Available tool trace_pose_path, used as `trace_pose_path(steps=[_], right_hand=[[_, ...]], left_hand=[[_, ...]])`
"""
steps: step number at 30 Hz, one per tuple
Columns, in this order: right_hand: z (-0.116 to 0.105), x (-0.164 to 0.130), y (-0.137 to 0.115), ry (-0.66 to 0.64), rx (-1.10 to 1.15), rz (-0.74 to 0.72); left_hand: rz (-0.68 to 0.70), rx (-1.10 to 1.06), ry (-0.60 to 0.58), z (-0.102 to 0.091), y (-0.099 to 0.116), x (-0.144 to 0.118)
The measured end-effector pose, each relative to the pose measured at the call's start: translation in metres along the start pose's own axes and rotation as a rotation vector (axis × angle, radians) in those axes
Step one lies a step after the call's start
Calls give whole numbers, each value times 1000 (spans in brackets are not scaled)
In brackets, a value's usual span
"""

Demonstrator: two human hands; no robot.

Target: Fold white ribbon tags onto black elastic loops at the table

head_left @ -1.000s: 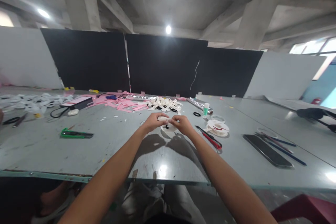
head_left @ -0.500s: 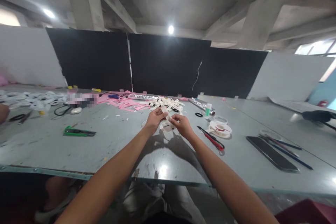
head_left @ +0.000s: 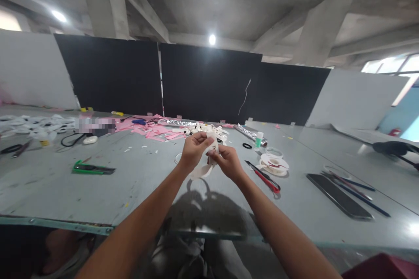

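Note:
Above the table, in the middle of the head view, my left hand [head_left: 195, 149] pinches the top of a white ribbon strip [head_left: 214, 144] with dark printing on it. My right hand [head_left: 226, 160] is closed on the same ribbon just below and to the right. A loop of the ribbon hangs under my hands, over their shadow on the table. Behind them lies a pile of cream ribbon loops [head_left: 200, 128], partly hidden by my fingers. To the right are a red utility knife [head_left: 266, 179] and a white ribbon spool [head_left: 274, 164].
A green utility knife [head_left: 93, 168] lies on the left. Pink strips [head_left: 153, 130] and white loops [head_left: 36, 126] spread along the back. A glue stick [head_left: 258, 139], a black ring [head_left: 247, 145] and a dark phone-like slab [head_left: 338, 196] are on the right. Dark panels [head_left: 209, 83] border the table's back.
My hands have turned the ribbon and moved closer together, and its loop hangs lower and further left. Another person's hand at the left edge has gone from view. The view has shifted slightly.

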State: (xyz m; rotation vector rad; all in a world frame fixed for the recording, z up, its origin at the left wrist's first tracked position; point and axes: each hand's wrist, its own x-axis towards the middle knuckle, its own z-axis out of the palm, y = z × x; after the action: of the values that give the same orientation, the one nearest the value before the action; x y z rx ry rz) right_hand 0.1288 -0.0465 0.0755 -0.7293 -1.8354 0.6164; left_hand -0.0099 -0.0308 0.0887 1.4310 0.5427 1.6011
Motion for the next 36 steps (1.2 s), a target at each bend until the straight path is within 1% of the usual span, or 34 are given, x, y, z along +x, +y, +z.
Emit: trace_pose_path(steps=[3, 4, 5, 7, 10, 13, 15, 18, 21, 24, 29, 36], right_hand=[[4, -9, -27, -43, 231, 39], [6, -13, -34, -48, 311, 65], [9, -18, -40, -55, 385, 104], [14, -29, -48, -58, 535, 213], [21, -48, -51, -69, 726, 366], [24, -62, -52, -32, 810, 380], [26, -68, -57, -6, 772, 387], [30, -72, -67, 92, 594, 397], [33, -75, -76, 224, 428, 346], [35, -77, -79, 282, 331, 289], [35, -79, -83, 359, 326, 272], [36, -81, -85, 370, 369, 251]], left_hand=[[-134, -5, -213, 10, 20, -17], [-183, -1, -266, 13, 26, -23], [-222, 3, -280, 16, 32, -29], [-267, -28, -267, 22, 41, -39], [-300, -86, -239, 30, 52, -49], [-303, -94, -228, 33, 61, -53], [-317, -94, -239, 33, 66, -56], [-320, -122, -219, 36, 73, -60], [-330, -146, -177, 42, 78, -65], [-332, -150, -163, 49, 78, -68], [-339, -132, -174, 53, 78, -68], [-355, -136, -153, 56, 84, -70]])
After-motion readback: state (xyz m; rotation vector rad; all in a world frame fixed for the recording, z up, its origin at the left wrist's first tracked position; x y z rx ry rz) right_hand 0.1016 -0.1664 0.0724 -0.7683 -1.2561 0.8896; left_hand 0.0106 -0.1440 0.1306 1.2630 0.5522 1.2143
